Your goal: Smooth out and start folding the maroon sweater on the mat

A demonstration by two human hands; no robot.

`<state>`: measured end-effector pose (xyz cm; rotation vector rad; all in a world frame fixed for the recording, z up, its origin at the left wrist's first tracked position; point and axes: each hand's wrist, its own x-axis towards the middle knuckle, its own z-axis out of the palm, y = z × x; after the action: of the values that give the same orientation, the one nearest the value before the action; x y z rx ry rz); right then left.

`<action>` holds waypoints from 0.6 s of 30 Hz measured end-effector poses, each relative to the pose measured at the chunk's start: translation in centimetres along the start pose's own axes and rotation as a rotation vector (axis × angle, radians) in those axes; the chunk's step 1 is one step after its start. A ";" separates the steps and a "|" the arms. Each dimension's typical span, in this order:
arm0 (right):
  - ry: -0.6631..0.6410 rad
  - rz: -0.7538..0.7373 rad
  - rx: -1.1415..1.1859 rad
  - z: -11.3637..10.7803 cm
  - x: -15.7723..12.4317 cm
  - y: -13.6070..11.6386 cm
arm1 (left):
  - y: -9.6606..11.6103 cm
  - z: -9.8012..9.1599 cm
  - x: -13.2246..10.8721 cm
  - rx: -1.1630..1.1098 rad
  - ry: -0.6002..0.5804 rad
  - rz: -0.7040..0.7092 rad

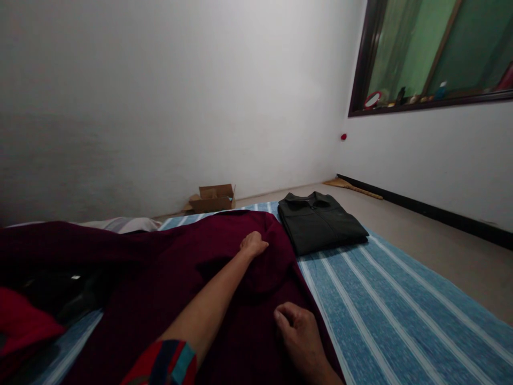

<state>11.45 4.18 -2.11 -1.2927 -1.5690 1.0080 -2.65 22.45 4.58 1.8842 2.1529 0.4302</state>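
A maroon long-sleeved garment (160,305) lies spread over the bed, its left part stretching out to the left edge of view. My left hand (254,244) reaches far forward, fingers closed on the garment's cloth near its upper right part, where the fabric bunches into folds. Lower and nearer, my right hand (301,334) is over the garment close to its right border, its fingers curled in; whether cloth is between them is hidden. Beyond the garment's right edge lies a neatly folded dark jacket (324,224) with its collar facing away.
A blue-and-white striped sheet (393,315) covers the bed. Red cloth (24,321) and dark clothing (68,289) lie at left. An open cardboard box (212,202) stands by the wall; a broom (352,186) lies on the floor. Small items line the windowsill (425,102).
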 end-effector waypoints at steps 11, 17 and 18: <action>0.012 -0.008 0.005 0.1 0.0 0.1 | -1.1 -0.9 0.3 -0.561 0.112 0.146; 0.008 -0.013 0.010 0.1 0.0 -0.1 | -1.5 -1.7 -1.3 -0.664 0.038 0.230; 0.006 -0.013 0.009 0.0 -0.1 -0.1 | -1.5 -1.8 -1.5 -0.663 0.019 0.254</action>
<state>11.38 4.11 -2.03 -1.2762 -1.5647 1.0010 -4.47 20.71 5.65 1.7415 1.4999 1.0595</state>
